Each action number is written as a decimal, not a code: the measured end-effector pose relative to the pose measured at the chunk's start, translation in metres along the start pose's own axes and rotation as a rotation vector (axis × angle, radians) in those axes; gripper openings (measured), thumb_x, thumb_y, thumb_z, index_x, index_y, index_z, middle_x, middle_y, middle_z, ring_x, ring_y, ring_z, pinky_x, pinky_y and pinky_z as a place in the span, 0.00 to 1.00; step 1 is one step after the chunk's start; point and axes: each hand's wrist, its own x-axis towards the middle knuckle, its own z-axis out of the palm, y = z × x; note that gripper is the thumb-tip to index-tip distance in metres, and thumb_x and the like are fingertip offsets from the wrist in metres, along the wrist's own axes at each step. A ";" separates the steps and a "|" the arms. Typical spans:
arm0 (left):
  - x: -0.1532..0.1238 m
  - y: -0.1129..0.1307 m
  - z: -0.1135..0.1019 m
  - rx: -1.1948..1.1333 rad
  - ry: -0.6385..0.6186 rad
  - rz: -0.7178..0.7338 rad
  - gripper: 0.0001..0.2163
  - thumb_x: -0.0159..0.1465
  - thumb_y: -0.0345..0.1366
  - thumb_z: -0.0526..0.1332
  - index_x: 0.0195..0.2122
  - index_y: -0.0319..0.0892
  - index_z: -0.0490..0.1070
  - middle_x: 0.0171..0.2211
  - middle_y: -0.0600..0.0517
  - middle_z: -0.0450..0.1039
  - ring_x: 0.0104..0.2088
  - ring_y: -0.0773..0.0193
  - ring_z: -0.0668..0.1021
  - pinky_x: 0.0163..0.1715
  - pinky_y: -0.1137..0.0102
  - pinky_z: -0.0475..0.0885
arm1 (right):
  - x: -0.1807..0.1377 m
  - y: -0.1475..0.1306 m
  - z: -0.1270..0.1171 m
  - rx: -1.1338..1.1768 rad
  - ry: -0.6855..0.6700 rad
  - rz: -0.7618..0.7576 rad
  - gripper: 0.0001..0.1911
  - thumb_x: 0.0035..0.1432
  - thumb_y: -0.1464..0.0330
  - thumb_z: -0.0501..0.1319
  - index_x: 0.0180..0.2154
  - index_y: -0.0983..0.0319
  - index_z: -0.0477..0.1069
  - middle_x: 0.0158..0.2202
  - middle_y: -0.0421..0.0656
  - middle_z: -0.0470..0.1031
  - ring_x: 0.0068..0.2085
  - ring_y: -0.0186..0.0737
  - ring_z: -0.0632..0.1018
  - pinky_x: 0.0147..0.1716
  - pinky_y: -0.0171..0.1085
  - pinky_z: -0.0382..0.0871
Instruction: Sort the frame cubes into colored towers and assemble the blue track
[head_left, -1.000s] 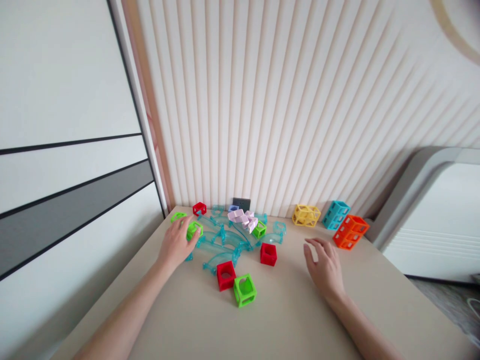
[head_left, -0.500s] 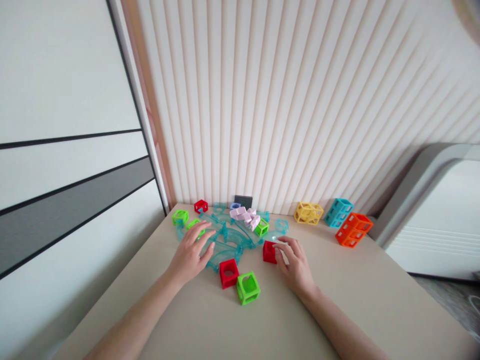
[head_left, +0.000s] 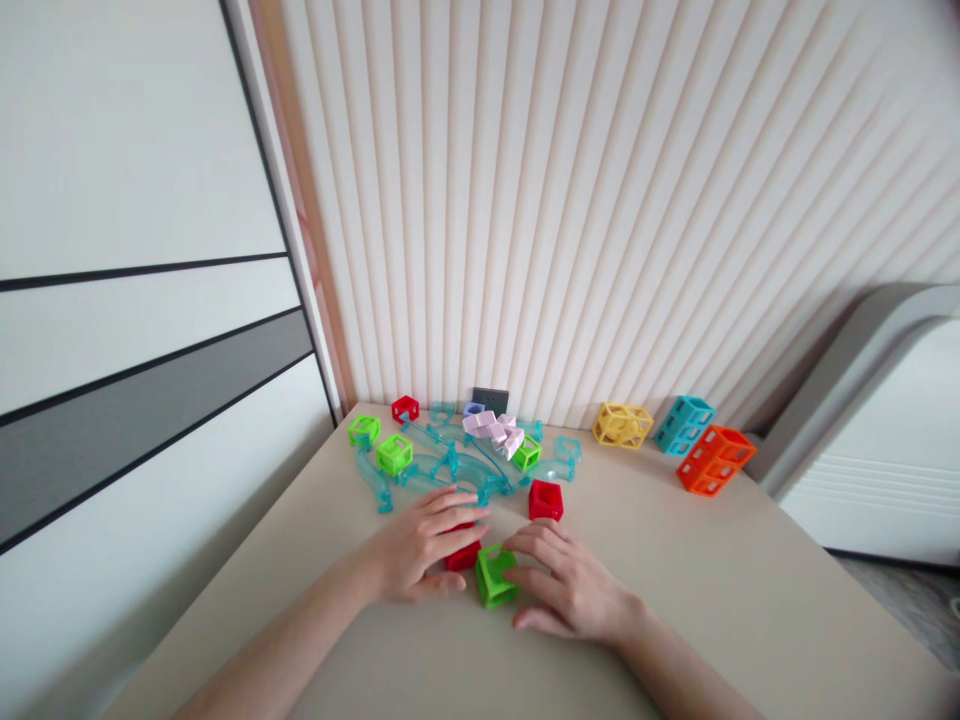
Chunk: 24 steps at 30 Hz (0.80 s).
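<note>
My left hand (head_left: 424, 548) reaches over a red open-frame cube (head_left: 463, 557) near the table's front. Its fingers are stretched out above the cube and its thumb is apart, so part of the cube is hidden. Just to the right, a bright green open-frame cube (head_left: 495, 577) rests on the table. My right hand (head_left: 570, 583) is at the green cube's right side, fingers spread and slightly bent; I cannot tell whether the fingertips touch it. Behind that hand stands another red cube (head_left: 545, 500), free of both hands.
Clear teal track pieces (head_left: 472, 470) lie at the back, with pale lilac blocks (head_left: 491, 430) among them. Green cubes (head_left: 394, 455) sit at the left. Yellow (head_left: 622, 426), blue (head_left: 683, 425) and orange (head_left: 715, 460) frame blocks stand at the right by the ribbed wall (head_left: 525, 200).
My left hand has moved right and nearer, from the teal pieces to the front red cube. The right hand has left the other red cube and come to the green cube.
</note>
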 end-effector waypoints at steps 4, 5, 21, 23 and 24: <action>0.009 0.008 0.012 -0.008 -0.010 0.008 0.21 0.69 0.44 0.58 0.60 0.42 0.68 0.56 0.44 0.75 0.58 0.50 0.74 0.64 0.51 0.64 | 0.002 0.001 0.003 -0.018 -0.028 0.041 0.14 0.69 0.59 0.57 0.47 0.62 0.73 0.51 0.52 0.75 0.52 0.46 0.76 0.55 0.48 0.70; 0.010 0.008 0.014 -0.004 -0.010 0.002 0.19 0.69 0.41 0.58 0.60 0.41 0.69 0.55 0.44 0.76 0.57 0.51 0.75 0.63 0.52 0.65 | 0.001 0.001 0.003 -0.026 -0.028 0.046 0.11 0.69 0.62 0.58 0.46 0.61 0.73 0.51 0.52 0.76 0.52 0.45 0.76 0.55 0.48 0.70; 0.010 0.006 0.022 0.010 0.122 0.054 0.14 0.67 0.30 0.60 0.54 0.38 0.71 0.46 0.43 0.77 0.51 0.55 0.77 0.55 0.61 0.74 | 0.001 0.002 -0.009 -0.166 0.041 -0.089 0.06 0.67 0.69 0.57 0.43 0.60 0.72 0.46 0.47 0.81 0.51 0.44 0.76 0.56 0.51 0.67; 0.009 0.005 0.023 0.034 0.151 0.068 0.12 0.68 0.29 0.60 0.52 0.39 0.72 0.45 0.44 0.77 0.50 0.56 0.77 0.53 0.63 0.74 | -0.003 0.004 -0.009 -0.163 0.083 -0.086 0.06 0.65 0.69 0.59 0.43 0.60 0.71 0.46 0.48 0.81 0.50 0.45 0.77 0.55 0.52 0.67; 0.009 0.004 0.023 0.048 0.169 0.070 0.11 0.68 0.29 0.60 0.51 0.39 0.73 0.44 0.44 0.78 0.49 0.57 0.77 0.52 0.63 0.74 | -0.006 0.005 -0.009 -0.159 0.107 -0.070 0.06 0.64 0.69 0.59 0.44 0.60 0.70 0.46 0.48 0.81 0.50 0.45 0.77 0.55 0.52 0.67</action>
